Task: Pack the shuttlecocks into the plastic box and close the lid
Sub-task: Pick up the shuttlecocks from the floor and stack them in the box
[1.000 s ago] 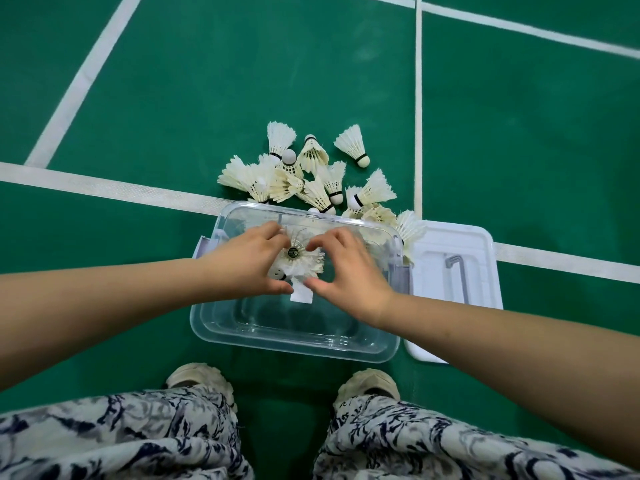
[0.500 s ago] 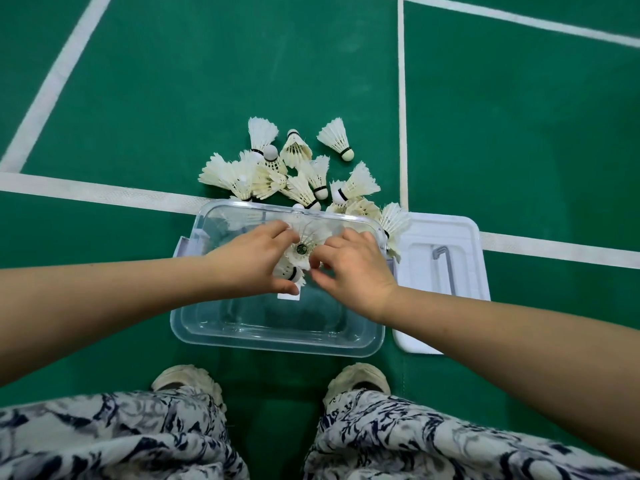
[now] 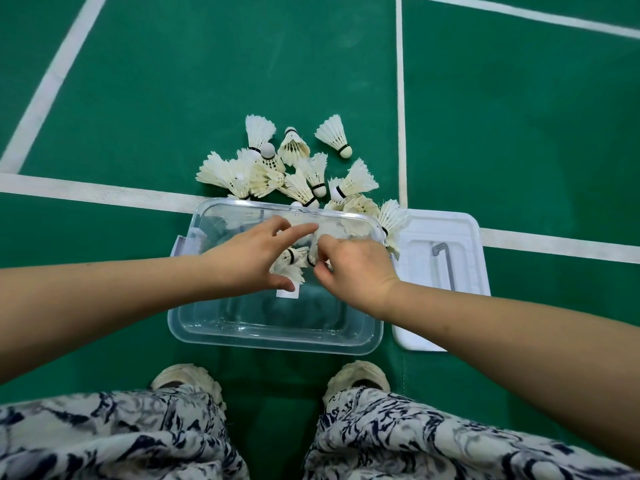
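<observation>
A clear plastic box (image 3: 277,336) stands on the green floor in front of my feet. Both hands hover over its far half. Two white feather shuttlecocks (image 3: 290,263) sit between them, inside the box. My left hand (image 3: 247,258) has its fingers spread and nearly straight above them, with the thumb under the feathers. The curled fingers of my right hand (image 3: 355,268) pinch one shuttlecock at its cork end. A pile of several shuttlecocks (image 3: 298,171) lies on the floor just beyond the far rim. The white lid (image 3: 460,244) lies flat to the right of the box.
White court lines (image 3: 104,194) cross the green floor behind the box, and another runs away past the lid. My two shoes (image 3: 358,375) and patterned trousers are close below the near rim. One shuttlecock (image 3: 391,220) leans between the box and the lid.
My hands have moved toward the far side of the box. The left fingers have straightened and spread away from the shuttlecocks. The view has shifted slightly.
</observation>
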Tool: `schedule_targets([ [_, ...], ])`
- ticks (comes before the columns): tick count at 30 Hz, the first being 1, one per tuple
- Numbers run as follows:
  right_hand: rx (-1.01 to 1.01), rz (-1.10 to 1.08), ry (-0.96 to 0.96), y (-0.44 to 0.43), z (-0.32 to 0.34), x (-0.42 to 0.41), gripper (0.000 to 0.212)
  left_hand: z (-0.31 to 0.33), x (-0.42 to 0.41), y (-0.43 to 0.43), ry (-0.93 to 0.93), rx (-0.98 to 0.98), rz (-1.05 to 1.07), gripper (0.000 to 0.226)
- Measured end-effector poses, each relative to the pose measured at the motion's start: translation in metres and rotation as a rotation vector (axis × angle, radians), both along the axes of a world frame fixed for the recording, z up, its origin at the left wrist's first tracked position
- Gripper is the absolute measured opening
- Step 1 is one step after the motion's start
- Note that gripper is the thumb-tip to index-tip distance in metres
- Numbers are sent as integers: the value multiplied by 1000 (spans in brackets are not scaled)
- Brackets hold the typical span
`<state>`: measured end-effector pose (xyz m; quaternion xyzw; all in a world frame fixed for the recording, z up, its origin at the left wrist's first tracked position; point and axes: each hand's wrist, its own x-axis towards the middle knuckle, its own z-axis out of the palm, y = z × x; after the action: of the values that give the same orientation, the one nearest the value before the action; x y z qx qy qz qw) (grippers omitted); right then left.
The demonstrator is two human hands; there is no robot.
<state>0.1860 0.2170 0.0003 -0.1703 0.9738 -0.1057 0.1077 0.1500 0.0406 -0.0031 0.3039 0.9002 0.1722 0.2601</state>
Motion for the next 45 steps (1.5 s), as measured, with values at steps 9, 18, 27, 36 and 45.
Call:
schedule_targets([
  [9, 78, -80, -168, 1, -13, -7, 1, 1, 0, -8, -1, -42, 52, 92],
  [18, -85, -238, -302, -5, -39, -14, 13, 2, -1, -13, -13, -15, 80, 88],
  [27, -253, -434, -513, -9, -57, -19, 10, 1, -2, -22, -14, 22, 96, 86],
  [36, -216, -429, -649, -22, -64, -27, 23, -1, -2, -37, 22, 77, 138, 85],
  [45, -223, -506, -723, -14, -56, -16, 48, 0, -1, -38, 1, 107, 179, 86],
])
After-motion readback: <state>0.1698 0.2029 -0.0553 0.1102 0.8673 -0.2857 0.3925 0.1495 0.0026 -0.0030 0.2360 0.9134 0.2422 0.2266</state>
